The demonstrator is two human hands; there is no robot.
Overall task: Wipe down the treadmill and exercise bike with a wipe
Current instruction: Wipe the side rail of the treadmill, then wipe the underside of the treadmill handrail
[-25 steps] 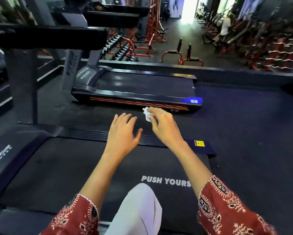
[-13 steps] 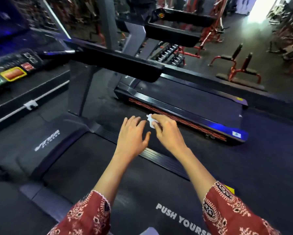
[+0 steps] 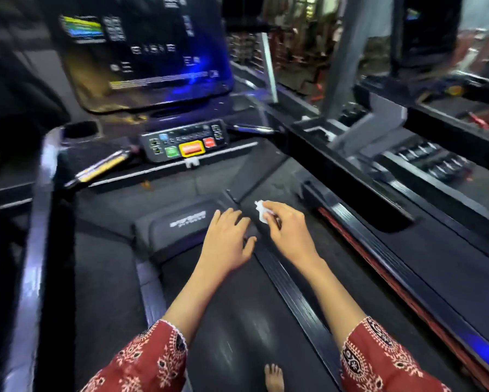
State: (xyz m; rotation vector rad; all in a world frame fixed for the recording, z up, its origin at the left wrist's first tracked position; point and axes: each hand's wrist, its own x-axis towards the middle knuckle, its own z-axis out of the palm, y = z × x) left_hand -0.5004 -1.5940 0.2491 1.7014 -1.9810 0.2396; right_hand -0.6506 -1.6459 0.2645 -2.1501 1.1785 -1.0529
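Note:
I stand on a black treadmill, its belt (image 3: 237, 321) running under my arms. My right hand (image 3: 288, 230) pinches a small crumpled white wipe (image 3: 261, 212) between thumb and fingertips, held above the belt's right side rail (image 3: 288, 287). My left hand (image 3: 226, 241) hovers beside it, fingers straight and slightly spread, holding nothing. Ahead are the motor cover (image 3: 178, 224), the control panel (image 3: 185, 144) with green, yellow and red buttons, and a large dark screen (image 3: 141, 52). No exercise bike is visible.
Handrails flank me: a silver one at left (image 3: 37, 236) and a black one at right (image 3: 345, 174). A second treadmill (image 3: 435, 250) with a red-striped side lies to the right. My bare foot (image 3: 273, 377) rests on the belt. A dumbbell rack (image 3: 432, 159) stands beyond.
My view has swung left and up from the neighbouring treadmill to this treadmill's console and screen. Both hands keep their pose, the right still pinching the wipe.

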